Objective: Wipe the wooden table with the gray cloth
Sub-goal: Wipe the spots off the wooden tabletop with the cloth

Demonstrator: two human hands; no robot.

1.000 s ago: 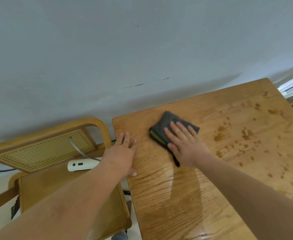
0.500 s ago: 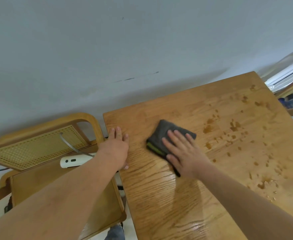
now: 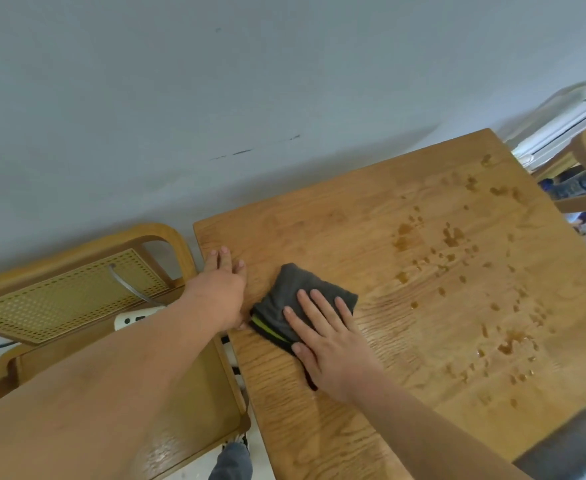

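- The cloth (image 3: 284,292), folded and gray with a green stripe along its near edge, lies on the table (image 3: 423,358), left of the frame's centre and near the table's left edge.
- The right hand (image 3: 333,344) presses flat on the cloth, fingers straight and slightly spread, gripping nothing.
- The left hand (image 3: 220,292) rests palm-down at the table's left edge, just left of the cloth, fingers straight and close together.
- Wet spots (image 3: 452,237) dot the right half of the table, apart from the cloth.
- A chair (image 3: 160,233) with a cane back stands at lower left, beside the table.
- 1 white object (image 3: 135,318), perhaps a power strip, lies on the seat, partly hidden by the left forearm.
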